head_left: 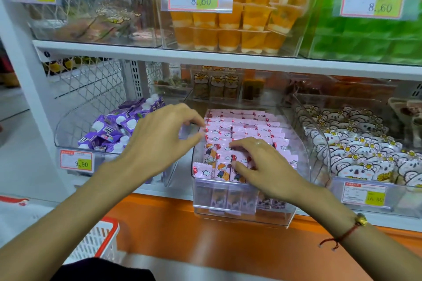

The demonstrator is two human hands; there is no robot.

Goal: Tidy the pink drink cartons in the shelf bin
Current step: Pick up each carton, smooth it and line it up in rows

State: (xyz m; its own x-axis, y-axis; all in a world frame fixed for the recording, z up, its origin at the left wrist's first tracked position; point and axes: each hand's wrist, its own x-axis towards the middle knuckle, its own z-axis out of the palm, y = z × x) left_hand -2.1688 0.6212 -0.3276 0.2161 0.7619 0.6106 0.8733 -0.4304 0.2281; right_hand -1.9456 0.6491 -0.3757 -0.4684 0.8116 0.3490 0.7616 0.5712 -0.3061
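Rows of pink drink cartons (242,125) with cartoon prints stand packed in a clear plastic shelf bin (242,214) at the middle of the lower shelf. My left hand (159,137) hovers at the bin's left side, fingers curled, fingertips touching the left ends of the carton rows. My right hand (262,164) lies over the front rows, its fingers curled down onto the tops of the front cartons and its thumb against a carton face. Cartons under this hand are hidden.
A clear bin of purple pouches (114,130) stands to the left, a bin of white bear-shaped packs (356,150) to the right. Orange jelly cups (230,27) fill the upper shelf. An orange ledge (205,235) runs below; a white and red basket (100,242) sits at lower left.
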